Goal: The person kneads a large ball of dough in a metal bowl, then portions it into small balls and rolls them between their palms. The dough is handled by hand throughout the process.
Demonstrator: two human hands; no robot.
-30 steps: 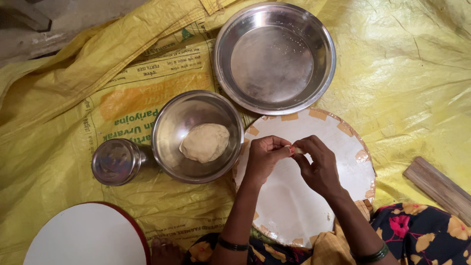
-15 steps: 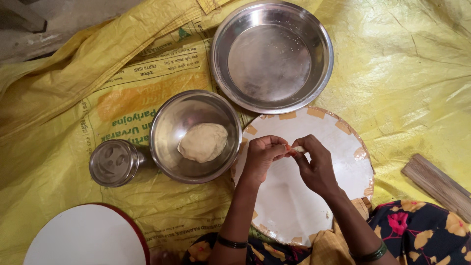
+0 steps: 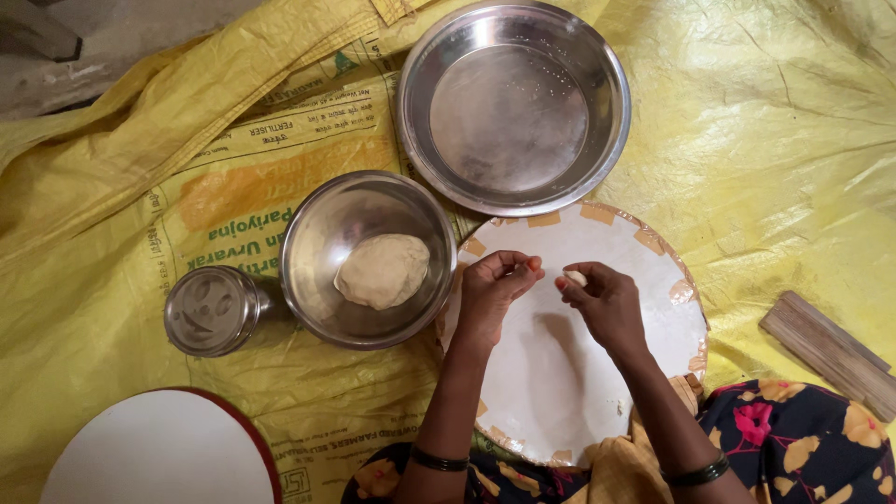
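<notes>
Both hands hover over a round white board (image 3: 560,373) with taped brown patches on its rim. My right hand (image 3: 607,303) pinches a small piece of pale dough (image 3: 577,277) at its fingertips. My left hand (image 3: 495,289) is just to its left, fingers curled, and I cannot see anything in it. To the left stands a steel bowl (image 3: 322,252) with a lump of dough (image 3: 383,271) inside.
A wide, shallow steel pan (image 3: 513,107) sits beyond the board. A small steel container (image 3: 213,310) stands left of the bowl. A white round disc with a red rim (image 3: 159,453) lies at bottom left, a wooden stick (image 3: 831,353) at right. Yellow sacking covers the floor.
My hands, joined around the dough piece before, have drawn slightly apart. The small dough piece stays with the right fingertips.
</notes>
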